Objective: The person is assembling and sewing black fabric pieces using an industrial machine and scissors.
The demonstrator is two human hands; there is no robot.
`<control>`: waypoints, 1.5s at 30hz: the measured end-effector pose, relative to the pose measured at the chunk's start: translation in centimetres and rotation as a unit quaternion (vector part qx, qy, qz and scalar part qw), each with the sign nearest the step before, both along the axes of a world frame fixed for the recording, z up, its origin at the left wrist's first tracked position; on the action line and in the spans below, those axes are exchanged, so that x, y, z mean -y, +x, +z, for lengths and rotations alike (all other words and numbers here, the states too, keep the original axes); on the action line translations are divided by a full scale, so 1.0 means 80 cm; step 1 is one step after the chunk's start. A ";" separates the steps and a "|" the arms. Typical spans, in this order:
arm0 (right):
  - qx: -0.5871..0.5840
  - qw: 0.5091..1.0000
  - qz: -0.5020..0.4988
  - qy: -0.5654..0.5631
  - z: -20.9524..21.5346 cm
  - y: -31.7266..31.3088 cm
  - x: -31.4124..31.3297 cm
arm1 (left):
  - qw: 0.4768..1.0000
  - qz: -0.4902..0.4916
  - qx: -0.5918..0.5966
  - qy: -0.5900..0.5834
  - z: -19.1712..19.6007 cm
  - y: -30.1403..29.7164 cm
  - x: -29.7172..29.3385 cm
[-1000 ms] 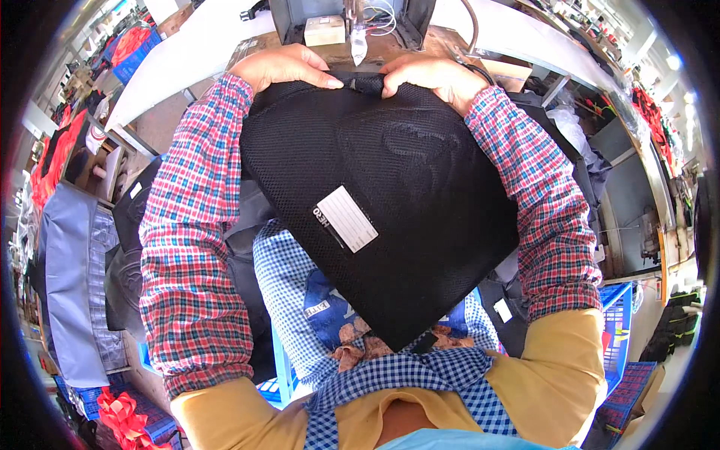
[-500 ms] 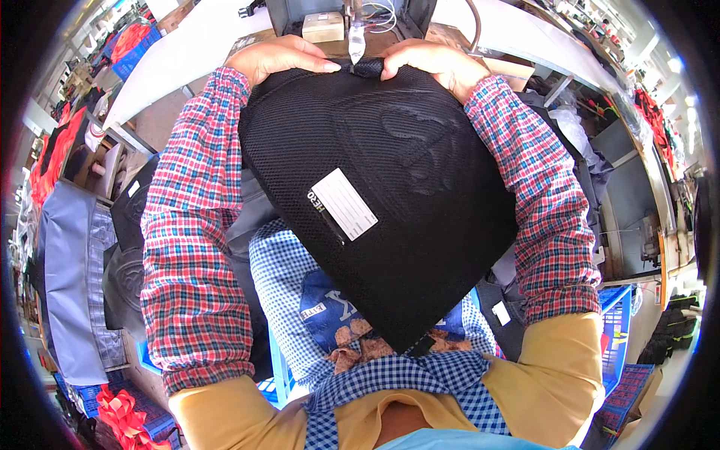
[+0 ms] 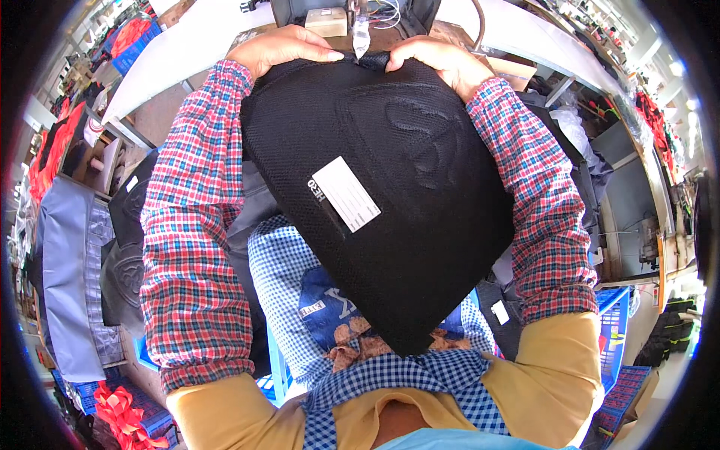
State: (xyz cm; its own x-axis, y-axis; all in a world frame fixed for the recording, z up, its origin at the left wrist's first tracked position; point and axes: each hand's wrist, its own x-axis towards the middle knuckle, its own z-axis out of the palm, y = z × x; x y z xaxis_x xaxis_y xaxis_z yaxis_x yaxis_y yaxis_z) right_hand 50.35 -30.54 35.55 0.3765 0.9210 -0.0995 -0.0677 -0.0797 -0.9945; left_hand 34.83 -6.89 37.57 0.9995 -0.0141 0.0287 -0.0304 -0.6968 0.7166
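Both hands at far edge of black mesh panel (image 3: 390, 225), which drapes from the sewing machine (image 3: 352, 15) down over the lap. Left hand (image 3: 281, 49) flat, fingers pressing the panel's top-left corner; right hand (image 3: 435, 60) clamped over the top edge, thumb tucked by the needle area. White label (image 3: 345, 193) faces up mid-panel. Step in hand looks like aligning the edge under the presser foot; the next move calls for steady, even feed from both hands
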 end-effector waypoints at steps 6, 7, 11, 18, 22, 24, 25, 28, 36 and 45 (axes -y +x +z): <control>-0.012 1.000 0.003 0.026 0.001 -0.006 0.006 | 1.000 0.013 -0.001 -0.015 -0.008 0.010 -0.009; -0.010 1.000 0.000 0.024 0.001 -0.006 0.006 | 1.000 0.009 -0.006 -0.007 -0.007 0.011 -0.010; -0.021 1.000 0.006 0.012 0.001 -0.006 0.004 | 1.000 0.007 -0.020 -0.004 -0.005 0.009 -0.009; 0.053 0.994 -0.098 0.013 0.015 -0.028 0.031 | 0.990 0.087 0.098 0.051 0.001 -0.009 -0.010; 0.046 0.998 -0.053 -0.002 0.024 -0.051 0.059 | 0.999 -0.008 0.015 0.050 0.009 -0.008 -0.003; 0.025 0.998 -0.048 -0.029 0.024 -0.063 0.069 | 1.000 -0.009 -0.003 0.026 0.014 -0.009 0.006; 0.040 0.998 -0.017 -0.050 0.027 -0.066 0.075 | 0.999 -0.022 0.002 0.023 0.016 -0.014 0.012; 0.503 0.848 0.084 0.147 0.034 -0.071 0.153 | 1.000 -0.018 0.000 0.007 0.021 -0.044 0.028; 0.118 0.891 -0.436 0.042 0.103 0.004 0.531 | 0.996 0.039 -0.069 0.035 0.050 -0.147 0.069; 0.535 0.606 -0.477 -0.345 0.001 0.122 0.674 | 0.996 0.059 -0.035 -0.064 0.050 -0.190 0.163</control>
